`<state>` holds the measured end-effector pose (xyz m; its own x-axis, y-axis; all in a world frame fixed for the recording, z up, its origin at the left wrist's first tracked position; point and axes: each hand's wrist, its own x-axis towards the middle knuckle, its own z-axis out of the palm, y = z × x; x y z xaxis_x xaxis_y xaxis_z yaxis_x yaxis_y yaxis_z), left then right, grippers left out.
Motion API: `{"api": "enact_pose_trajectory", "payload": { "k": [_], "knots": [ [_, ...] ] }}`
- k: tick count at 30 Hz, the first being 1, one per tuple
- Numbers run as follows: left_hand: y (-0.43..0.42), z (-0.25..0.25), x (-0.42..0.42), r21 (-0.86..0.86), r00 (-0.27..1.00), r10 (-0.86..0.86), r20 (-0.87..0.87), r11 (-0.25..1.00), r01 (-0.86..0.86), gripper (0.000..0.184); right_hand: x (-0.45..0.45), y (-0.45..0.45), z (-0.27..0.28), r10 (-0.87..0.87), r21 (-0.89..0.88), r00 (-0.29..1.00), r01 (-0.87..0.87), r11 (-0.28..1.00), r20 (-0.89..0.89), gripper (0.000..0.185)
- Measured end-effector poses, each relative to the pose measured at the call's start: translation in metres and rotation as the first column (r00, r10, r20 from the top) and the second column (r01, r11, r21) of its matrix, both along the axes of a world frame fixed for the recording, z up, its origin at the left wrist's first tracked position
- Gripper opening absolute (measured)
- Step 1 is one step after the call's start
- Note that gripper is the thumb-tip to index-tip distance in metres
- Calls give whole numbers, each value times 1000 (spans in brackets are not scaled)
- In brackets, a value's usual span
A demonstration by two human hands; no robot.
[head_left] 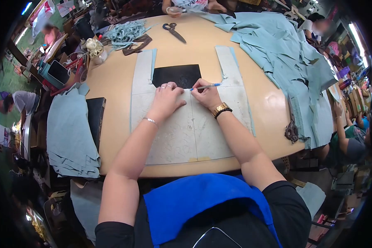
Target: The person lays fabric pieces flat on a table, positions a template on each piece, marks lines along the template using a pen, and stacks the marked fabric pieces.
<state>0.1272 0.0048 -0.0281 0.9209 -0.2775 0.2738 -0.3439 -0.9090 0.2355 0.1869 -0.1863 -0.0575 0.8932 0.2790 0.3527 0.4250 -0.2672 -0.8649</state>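
Observation:
A pale grey pattern template (pixel 169 144), marked with lines and faint writing, lies over light blue material (pixel 154 62) that shows along its edges. My left hand (pixel 166 100) presses on the template at the inner edge of its cut-out, fingers bent and thumb apart, holding nothing. My right hand (pixel 206 98) grips a blue-and-white pen (pixel 208 86), its tip low at the same edge near the template's centre line. Just beyond both hands, a black flat sheet (pixel 177 75) lies inside the cut-out.
Dark-handled scissors (pixel 175 33) lie at the far side. Light blue pieces are stacked at left (pixel 70 132) and heaped at right (pixel 273 53). Blue scraps (pixel 126 35) sit far left. Another person's hand (pixel 173 11) is across the table (pixel 268 111).

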Motion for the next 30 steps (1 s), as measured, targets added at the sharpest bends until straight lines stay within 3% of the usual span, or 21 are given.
{"api": "enact_pose_trajectory", "payload": {
  "k": [5, 10, 13, 17, 20, 23, 26, 30],
  "knots": [
    [-4, -22, -14, -99, 993, 90, 71, 992, -83, 35, 0, 3, 0, -36, -59, 999, 38, 998, 38, 8],
    [-7, -27, -18, -115, 983, 105, 150, 989, -88, 32, 3, 5, -6, -27, 12, 998, 26, 1000, 50, 6],
    [-7, -30, -19, -125, 981, 99, 167, 989, -79, 33, 3, 2, -3, -30, -68, 1000, 31, 997, 9, 6],
    [-6, -29, -20, -137, 975, 92, 204, 989, -64, 32, 2, 4, -5, -34, -45, 998, 36, 998, 47, 5],
    [-4, -30, -18, -155, 994, 80, 78, 986, -67, 32, 5, 2, -6, -25, -46, 999, 27, 999, 40, 5],
    [13, -31, -19, -307, 999, 13, -40, 951, -24, 40, 2, 5, -1, -53, -33, 999, 53, 998, 2, 6],
    [30, -11, -33, -118, 966, 251, 62, 963, -243, 57, 10, 4, -5, -46, 87, 993, 55, 995, -104, 8],
    [45, -19, -37, -85, 947, 322, -17, 943, -322, 74, 21, 8, -5, -12, 248, 975, 68, 966, -222, 13]
  ]
}}
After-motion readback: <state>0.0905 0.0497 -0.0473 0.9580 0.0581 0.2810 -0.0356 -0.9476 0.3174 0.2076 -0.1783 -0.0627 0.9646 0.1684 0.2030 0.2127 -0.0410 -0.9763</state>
